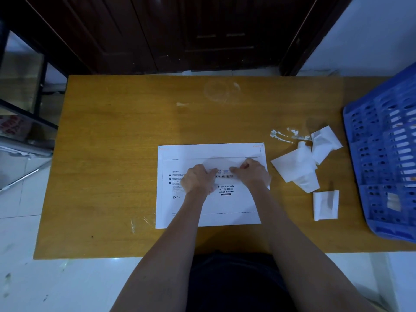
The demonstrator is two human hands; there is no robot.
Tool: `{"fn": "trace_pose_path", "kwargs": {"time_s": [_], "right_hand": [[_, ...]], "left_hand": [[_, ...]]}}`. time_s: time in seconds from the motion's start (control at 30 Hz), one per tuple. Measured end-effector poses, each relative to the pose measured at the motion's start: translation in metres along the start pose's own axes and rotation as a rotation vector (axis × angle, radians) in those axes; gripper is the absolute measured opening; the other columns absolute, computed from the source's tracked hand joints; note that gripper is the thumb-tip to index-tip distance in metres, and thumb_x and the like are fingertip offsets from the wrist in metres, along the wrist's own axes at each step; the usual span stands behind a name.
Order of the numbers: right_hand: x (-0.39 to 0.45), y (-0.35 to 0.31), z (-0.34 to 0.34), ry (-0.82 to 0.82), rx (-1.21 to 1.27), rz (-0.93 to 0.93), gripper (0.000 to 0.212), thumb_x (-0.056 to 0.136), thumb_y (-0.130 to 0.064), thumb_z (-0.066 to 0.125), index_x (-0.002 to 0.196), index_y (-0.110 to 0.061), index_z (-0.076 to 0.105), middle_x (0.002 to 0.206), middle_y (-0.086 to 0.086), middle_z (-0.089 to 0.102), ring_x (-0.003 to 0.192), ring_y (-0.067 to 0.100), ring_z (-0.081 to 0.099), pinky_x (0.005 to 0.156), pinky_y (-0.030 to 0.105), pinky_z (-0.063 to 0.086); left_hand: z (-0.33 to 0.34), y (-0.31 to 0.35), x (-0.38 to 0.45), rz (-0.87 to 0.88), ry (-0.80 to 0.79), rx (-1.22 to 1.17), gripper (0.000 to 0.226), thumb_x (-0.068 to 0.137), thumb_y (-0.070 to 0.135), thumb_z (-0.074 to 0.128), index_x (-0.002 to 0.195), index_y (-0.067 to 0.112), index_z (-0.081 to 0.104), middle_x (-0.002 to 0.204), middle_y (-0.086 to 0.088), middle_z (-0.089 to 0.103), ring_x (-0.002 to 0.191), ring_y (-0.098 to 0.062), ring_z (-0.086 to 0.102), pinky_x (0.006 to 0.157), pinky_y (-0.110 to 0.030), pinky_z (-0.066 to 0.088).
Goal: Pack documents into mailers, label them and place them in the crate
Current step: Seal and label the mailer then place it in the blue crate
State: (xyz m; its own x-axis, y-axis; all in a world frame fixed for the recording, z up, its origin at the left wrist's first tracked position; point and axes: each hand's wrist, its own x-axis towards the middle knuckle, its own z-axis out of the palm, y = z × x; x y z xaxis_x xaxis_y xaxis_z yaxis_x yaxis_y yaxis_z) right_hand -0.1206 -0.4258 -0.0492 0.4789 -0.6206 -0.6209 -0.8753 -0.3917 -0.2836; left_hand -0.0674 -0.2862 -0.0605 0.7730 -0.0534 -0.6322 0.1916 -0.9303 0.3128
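Both grips perhaps flat on glossy label [225, 173]

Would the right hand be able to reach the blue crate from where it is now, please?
Probably yes. The right hand is pressing a label onto the mailer, and only loose backing papers lie low on the table between it and the blue crate.
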Motion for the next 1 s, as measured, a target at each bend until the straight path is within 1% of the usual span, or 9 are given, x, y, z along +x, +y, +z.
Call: {"fn": "trace_pose_path", "kwargs": {"time_s": [0.1,0.17,0.27,0.4,0.53,0.67,0.77,0.87,1.0], "right_hand": [[0.005,0.005,-0.001,-0.039,0.095,-0.002,0.021,0.081,-0.042,0.067,0.076,-0.025,0.056,0.077,-0.008,0.067,0.081,0.013,0.065,0.091,0.036,0.046],[0.004,0.007,-0.002,-0.046,0.152,0.002,0.022,0.082,-0.037,0.068,0.071,-0.024,0.054,0.069,-0.008,0.067,0.074,0.011,0.069,0.090,0.036,0.046],[-0.002,0.007,-0.003,-0.052,0.177,0.033,0.027,0.078,-0.041,0.071,0.072,-0.024,0.051,0.063,-0.008,0.065,0.075,0.011,0.069,0.085,0.035,0.045],[-0.011,0.007,-0.006,-0.084,0.102,0.024,0.034,0.070,-0.046,0.075,0.084,-0.023,0.054,0.076,-0.008,0.066,0.081,0.012,0.066,0.081,0.034,0.047],[-0.014,0.009,-0.009,-0.125,0.071,-0.034,0.033,0.070,-0.037,0.077,0.091,-0.023,0.056,0.089,-0.007,0.061,0.090,0.014,0.060,0.090,0.036,0.048],[-0.017,0.015,-0.006,-0.168,0.035,-0.105,0.036,0.067,-0.031,0.078,0.093,-0.026,0.054,0.088,-0.010,0.062,0.087,0.011,0.058,0.098,0.039,0.042],[-0.022,0.018,-0.005,-0.167,-0.007,-0.152,0.041,0.066,-0.029,0.079,0.096,-0.025,0.051,0.093,-0.008,0.062,0.087,0.011,0.056,0.099,0.036,0.036],[-0.028,0.018,-0.003,-0.180,-0.018,-0.207,0.048,0.060,-0.025,0.082,0.097,-0.021,0.051,0.103,-0.003,0.057,0.084,0.012,0.058,0.097,0.036,0.040],[-0.035,0.020,0.000,-0.208,-0.049,-0.278,0.053,0.056,-0.021,0.086,0.096,-0.019,0.050,0.110,0.001,0.046,0.095,0.019,0.056,0.095,0.039,0.046]], "left_hand": [[0.000,0.001,-0.003,-0.009,-0.018,-0.036,0.040,0.087,0.057,0.048,0.086,0.018,0.058,0.073,-0.001,0.072,0.074,-0.019,0.069,0.077,-0.030,0.050],[-0.003,0.002,-0.005,0.008,-0.010,-0.048,0.036,0.092,0.053,0.046,0.084,0.019,0.056,0.070,0.000,0.072,0.071,-0.016,0.068,0.073,-0.027,0.050],[-0.007,-0.001,-0.010,0.048,-0.020,-0.069,0.028,0.098,0.040,0.044,0.081,0.018,0.050,0.066,0.001,0.069,0.061,-0.013,0.060,0.064,-0.025,0.045],[-0.007,-0.010,-0.011,0.101,-0.109,-0.178,0.024,0.093,0.036,0.057,0.082,0.017,0.046,0.067,0.000,0.073,0.065,-0.010,0.070,0.062,-0.022,0.047],[-0.010,-0.013,-0.011,0.082,-0.187,-0.272,0.031,0.083,0.035,0.070,0.082,0.019,0.044,0.070,0.000,0.073,0.071,-0.004,0.069,0.055,-0.018,0.036],[-0.011,-0.014,-0.013,0.091,-0.216,-0.252,0.036,0.077,0.029,0.076,0.085,0.018,0.043,0.069,0.003,0.071,0.075,-0.006,0.064,0.055,-0.020,0.036],[-0.012,-0.016,-0.013,0.113,-0.229,-0.245,0.043,0.071,0.028,0.081,0.087,0.018,0.043,0.076,0.000,0.072,0.079,-0.010,0.061,0.056,-0.023,0.036],[-0.014,-0.020,-0.013,0.150,-0.270,-0.269,0.049,0.065,0.021,0.086,0.089,0.016,0.043,0.080,-0.003,0.072,0.083,-0.015,0.064,0.068,-0.031,0.045],[-0.015,-0.026,-0.011,0.207,-0.294,-0.292,0.055,0.057,0.014,0.089,0.090,0.015,0.044,0.092,-0.012,0.070,0.091,-0.025,0.065,0.074,-0.037,0.047]]}}
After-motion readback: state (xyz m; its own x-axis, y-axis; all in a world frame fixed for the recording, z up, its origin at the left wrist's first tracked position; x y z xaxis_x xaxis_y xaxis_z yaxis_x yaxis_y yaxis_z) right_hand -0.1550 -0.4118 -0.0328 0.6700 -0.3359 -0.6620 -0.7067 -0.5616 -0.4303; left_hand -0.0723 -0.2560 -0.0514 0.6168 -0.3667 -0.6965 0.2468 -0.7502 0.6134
